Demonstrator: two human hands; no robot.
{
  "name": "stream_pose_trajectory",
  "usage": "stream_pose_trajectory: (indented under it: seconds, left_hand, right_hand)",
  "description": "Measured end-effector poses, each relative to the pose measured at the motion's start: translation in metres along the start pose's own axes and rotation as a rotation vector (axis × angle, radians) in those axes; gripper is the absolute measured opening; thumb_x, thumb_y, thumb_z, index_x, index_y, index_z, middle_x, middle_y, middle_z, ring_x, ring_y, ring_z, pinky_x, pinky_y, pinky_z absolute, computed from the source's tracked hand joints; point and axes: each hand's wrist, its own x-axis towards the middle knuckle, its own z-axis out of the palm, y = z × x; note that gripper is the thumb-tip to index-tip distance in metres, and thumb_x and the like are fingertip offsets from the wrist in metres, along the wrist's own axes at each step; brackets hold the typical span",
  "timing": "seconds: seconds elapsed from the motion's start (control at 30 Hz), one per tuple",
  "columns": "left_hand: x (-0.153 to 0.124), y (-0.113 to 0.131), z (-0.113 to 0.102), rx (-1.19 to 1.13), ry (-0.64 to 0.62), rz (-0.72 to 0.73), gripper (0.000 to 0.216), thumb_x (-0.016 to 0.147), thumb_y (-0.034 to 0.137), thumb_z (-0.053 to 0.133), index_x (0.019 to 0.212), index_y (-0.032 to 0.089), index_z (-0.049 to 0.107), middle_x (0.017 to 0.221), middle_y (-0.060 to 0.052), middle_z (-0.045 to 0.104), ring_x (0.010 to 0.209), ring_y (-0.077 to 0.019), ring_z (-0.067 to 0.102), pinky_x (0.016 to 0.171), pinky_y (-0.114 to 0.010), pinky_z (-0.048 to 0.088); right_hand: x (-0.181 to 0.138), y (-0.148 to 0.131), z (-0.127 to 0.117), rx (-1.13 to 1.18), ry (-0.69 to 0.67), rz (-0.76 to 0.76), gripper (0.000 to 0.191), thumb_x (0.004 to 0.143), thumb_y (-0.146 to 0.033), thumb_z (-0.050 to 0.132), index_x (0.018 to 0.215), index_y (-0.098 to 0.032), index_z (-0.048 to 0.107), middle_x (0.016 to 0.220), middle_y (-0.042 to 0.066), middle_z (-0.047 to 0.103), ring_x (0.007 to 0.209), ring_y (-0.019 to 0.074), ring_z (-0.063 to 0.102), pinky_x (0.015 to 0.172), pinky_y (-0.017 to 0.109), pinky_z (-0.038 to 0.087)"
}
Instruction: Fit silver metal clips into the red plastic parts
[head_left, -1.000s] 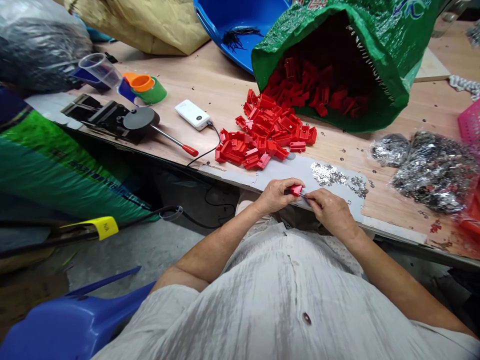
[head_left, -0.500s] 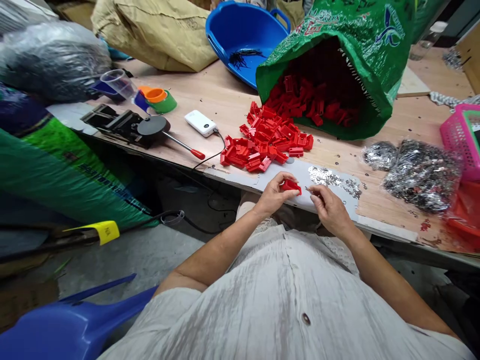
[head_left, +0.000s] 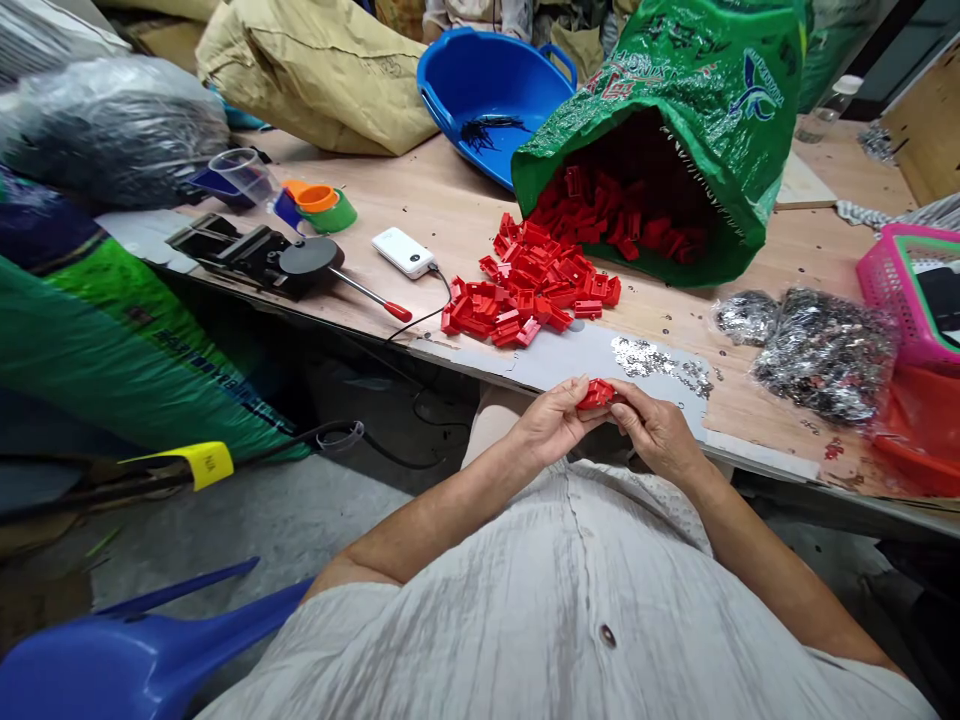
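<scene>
My left hand [head_left: 551,420] is closed on a small red plastic housing [head_left: 598,394], held just over the table's front edge. My right hand [head_left: 660,432] pinches at the right end of that housing. A small metal piece was in its fingertips a moment ago; now only a dark bit shows there, mostly hidden by the fingers. Beyond my hands, a scatter of small shiny metal pieces [head_left: 641,357] lies on a grey sheet [head_left: 551,362]. A heap of like red housings [head_left: 525,285] spills from the mouth of a green woven sack [head_left: 705,100].
Left on the table stand a black lever tool [head_left: 262,258] and a white power bank [head_left: 405,252] with a cable. A blue basin [head_left: 480,85] sits behind. To the right lie a clear bag of metal pieces [head_left: 825,350] and a pink basket [head_left: 892,285]. A blue chair [head_left: 135,660] is lower left.
My hands have come together: the right hand has brought its small metal piece to the red housing, which is now turned and slightly lower. The view has shifted a little.
</scene>
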Motion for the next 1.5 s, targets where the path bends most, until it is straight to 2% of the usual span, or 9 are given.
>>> stream_pose_trajectory:
  seconds: [0.2,0.43,0.6,0.73,0.83,1.07,1.2,1.4,1.5]
  left_hand:
    - [-0.005,-0.007,0.009,-0.073,0.061,0.039,0.011,0.090,0.016,0.062,0.082,0.010,0.066,0.084,-0.006,0.071,0.081,-0.0138,0.070,0.094,-0.032,0.055]
    - [-0.007,-0.013,0.008,-0.052,0.067,0.033,0.013,0.085,0.016,0.068,0.076,0.013,0.060,0.082,-0.005,0.071,0.085,-0.0160,0.071,0.104,-0.041,0.050]
    - [-0.012,-0.019,-0.018,0.204,0.085,-0.145,0.027,0.075,0.022,0.081,0.075,0.014,0.056,0.084,-0.006,0.071,0.086,-0.0195,0.072,0.084,-0.035,0.058]
    - [-0.001,-0.032,-0.049,0.376,0.239,-0.277,0.023,0.073,0.018,0.081,0.077,0.012,0.059,0.079,-0.007,0.070,0.075,-0.0152,0.070,0.077,-0.027,0.058]
    - [0.018,-0.040,-0.069,0.438,0.368,-0.282,0.018,0.073,0.010,0.078,0.083,0.011,0.063,0.084,-0.008,0.072,0.079,-0.0149,0.070,0.084,-0.030,0.059]
    - [0.050,-0.050,-0.090,0.594,0.407,-0.173,0.029,0.061,0.000,0.077,0.084,0.015,0.066,0.104,-0.007,0.073,0.105,-0.0202,0.067,0.104,-0.036,0.050]
    - [0.042,-0.039,-0.083,0.711,0.325,-0.186,0.034,0.055,0.004,0.082,0.087,0.014,0.073,0.105,-0.009,0.075,0.110,-0.0246,0.065,0.107,-0.037,0.045]
    - [0.014,0.006,-0.059,1.082,-0.062,-0.197,0.028,0.073,0.032,0.075,0.094,0.014,0.073,0.080,-0.004,0.072,0.069,-0.0139,0.064,0.070,-0.027,0.052]
    - [0.008,0.037,-0.053,1.237,0.101,0.147,0.027,0.083,0.034,0.065,0.103,0.016,0.069,0.081,-0.002,0.069,0.067,-0.0132,0.062,0.067,-0.027,0.051]
  right_hand:
    - [0.000,0.002,0.011,-0.093,0.169,-0.041,0.036,0.101,-0.040,0.042,0.124,-0.024,0.065,0.110,0.006,0.076,0.087,0.0217,0.073,0.076,0.032,0.054]
    - [-0.003,0.007,0.013,0.038,0.154,0.030,0.034,0.103,-0.038,0.040,0.114,-0.027,0.070,0.101,0.002,0.076,0.084,0.0184,0.071,0.075,0.029,0.051]
    - [-0.010,0.028,0.001,-0.046,0.120,0.193,0.040,0.102,-0.045,0.036,0.116,-0.026,0.069,0.077,0.001,0.072,0.065,0.0175,0.065,0.064,0.029,0.046]
    - [-0.010,0.063,-0.017,-0.165,0.277,0.276,0.036,0.099,-0.044,0.042,0.111,-0.022,0.068,0.088,0.006,0.073,0.077,0.0213,0.067,0.072,0.032,0.048]
    - [-0.009,0.097,-0.036,-0.253,0.390,0.334,0.028,0.093,-0.036,0.048,0.102,-0.020,0.068,0.097,0.011,0.073,0.087,0.0251,0.066,0.078,0.036,0.048]
    - [-0.020,0.143,-0.070,-0.404,0.442,0.565,0.025,0.084,-0.030,0.053,0.098,-0.018,0.070,0.099,0.012,0.073,0.088,0.0262,0.063,0.084,0.039,0.045]
    - [-0.020,0.145,-0.070,-0.432,0.393,0.555,0.021,0.083,-0.034,0.056,0.091,-0.021,0.070,0.093,0.009,0.073,0.083,0.0246,0.062,0.079,0.036,0.044]
    - [-0.018,0.147,-0.069,-0.538,0.352,0.540,0.021,0.084,-0.039,0.053,0.084,-0.023,0.066,0.083,0.007,0.069,0.074,0.0232,0.058,0.069,0.035,0.040]
    - [-0.020,0.150,-0.070,-0.543,0.359,0.554,0.019,0.080,-0.041,0.055,0.082,-0.024,0.062,0.079,0.006,0.066,0.071,0.0240,0.057,0.068,0.036,0.039]
